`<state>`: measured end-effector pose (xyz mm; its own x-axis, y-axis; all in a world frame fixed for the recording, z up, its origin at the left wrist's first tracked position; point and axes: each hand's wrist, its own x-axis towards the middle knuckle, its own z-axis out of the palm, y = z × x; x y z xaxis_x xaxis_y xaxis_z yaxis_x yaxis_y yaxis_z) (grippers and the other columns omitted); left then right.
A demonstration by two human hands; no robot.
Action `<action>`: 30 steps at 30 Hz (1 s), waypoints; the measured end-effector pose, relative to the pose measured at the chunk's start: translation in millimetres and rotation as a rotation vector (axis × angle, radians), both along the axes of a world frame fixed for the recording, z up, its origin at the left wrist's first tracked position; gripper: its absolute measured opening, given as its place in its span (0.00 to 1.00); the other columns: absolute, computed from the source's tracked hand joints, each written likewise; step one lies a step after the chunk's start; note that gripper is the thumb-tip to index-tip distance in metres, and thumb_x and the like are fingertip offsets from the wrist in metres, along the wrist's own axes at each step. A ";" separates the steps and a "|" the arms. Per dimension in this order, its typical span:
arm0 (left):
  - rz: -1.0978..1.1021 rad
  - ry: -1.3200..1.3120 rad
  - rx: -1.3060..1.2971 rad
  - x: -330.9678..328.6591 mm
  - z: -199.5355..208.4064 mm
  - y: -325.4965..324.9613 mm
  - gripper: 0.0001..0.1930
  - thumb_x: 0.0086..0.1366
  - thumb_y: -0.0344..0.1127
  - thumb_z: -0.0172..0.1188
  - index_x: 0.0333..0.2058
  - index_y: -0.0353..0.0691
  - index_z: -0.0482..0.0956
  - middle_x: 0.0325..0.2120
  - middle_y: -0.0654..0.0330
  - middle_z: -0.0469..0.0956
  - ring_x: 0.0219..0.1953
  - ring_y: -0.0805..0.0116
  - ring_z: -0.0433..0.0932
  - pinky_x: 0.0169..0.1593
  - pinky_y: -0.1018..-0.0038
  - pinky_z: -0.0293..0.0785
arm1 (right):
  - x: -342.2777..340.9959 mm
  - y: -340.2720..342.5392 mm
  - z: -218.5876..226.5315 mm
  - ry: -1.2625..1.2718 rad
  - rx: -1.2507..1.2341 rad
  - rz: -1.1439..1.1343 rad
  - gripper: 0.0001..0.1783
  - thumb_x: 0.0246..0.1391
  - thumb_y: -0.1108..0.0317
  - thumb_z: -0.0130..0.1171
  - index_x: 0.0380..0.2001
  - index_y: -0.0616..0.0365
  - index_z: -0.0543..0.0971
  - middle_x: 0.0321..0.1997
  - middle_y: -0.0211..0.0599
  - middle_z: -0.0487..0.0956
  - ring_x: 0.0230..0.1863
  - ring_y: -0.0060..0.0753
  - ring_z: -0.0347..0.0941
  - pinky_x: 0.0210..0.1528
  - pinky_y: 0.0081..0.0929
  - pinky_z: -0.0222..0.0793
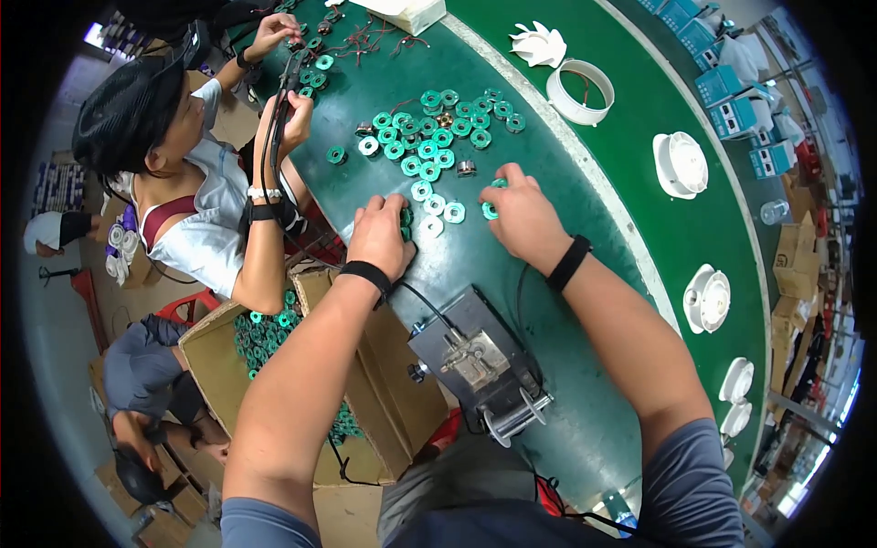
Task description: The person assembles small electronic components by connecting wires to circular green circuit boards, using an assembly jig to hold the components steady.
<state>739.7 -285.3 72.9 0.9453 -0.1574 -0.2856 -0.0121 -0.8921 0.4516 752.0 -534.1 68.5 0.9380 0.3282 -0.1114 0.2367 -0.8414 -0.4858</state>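
My left hand (378,239) is closed round green ring-shaped motor stators (406,219), mostly hidden by the fingers, low over the green table. Across from it, my right hand (527,217) pinches more green stators (491,210) between thumb and fingers. Between the hands lie several loose stators (432,226), some showing pale metal faces. Just beyond them spreads a larger cluster of green stators (429,137), with a copper-coloured one (445,120) among them. A short metal cylinder (467,168) sits near my right fingertips. Both wrists wear black straps.
A dark metal fixture with a roller (475,356) stands close before me. A cardboard box (365,365) of stators is at left. Beside it a co-worker (196,173) holds a cabled tool. White fan housings (681,165) and a ring (580,92) lie on the green belt at right.
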 end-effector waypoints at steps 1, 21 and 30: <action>0.008 -0.006 -0.011 -2.4 0.8 -0.1 0.32 0.46 0.25 0.72 0.53 0.40 0.75 0.48 0.46 0.75 0.52 0.38 0.74 0.58 0.53 0.74 | -3.5 -6.0 4.6 -0.005 0.010 -0.005 0.16 0.47 0.78 0.63 0.41 0.52 0.86 0.58 0.51 0.72 0.55 0.59 0.73 0.55 0.47 0.76; 0.617 0.021 -0.532 -271.2 185.1 256.1 0.30 0.50 0.25 0.73 0.53 0.41 0.73 0.45 0.64 0.75 0.46 0.72 0.74 0.39 0.78 0.80 | -251.5 51.6 335.6 0.596 -0.007 -0.020 0.24 0.37 0.79 0.74 0.42 0.54 0.85 0.59 0.42 0.73 0.52 0.42 0.74 0.42 0.32 0.79; 0.873 0.193 -0.553 -460.6 193.6 331.7 0.32 0.50 0.24 0.73 0.54 0.43 0.73 0.45 0.63 0.76 0.48 0.72 0.74 0.34 0.79 0.79 | -313.4 283.1 212.5 0.557 0.383 0.334 0.21 0.46 0.73 0.74 0.47 0.54 0.85 0.57 0.47 0.73 0.58 0.48 0.74 0.54 0.38 0.77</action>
<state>279.1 46.4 266.5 0.7396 0.4024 -0.5395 0.6512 -0.2257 0.7246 438.6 -250.9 281.0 0.6200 0.6967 -0.3609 0.0836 -0.5160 -0.8525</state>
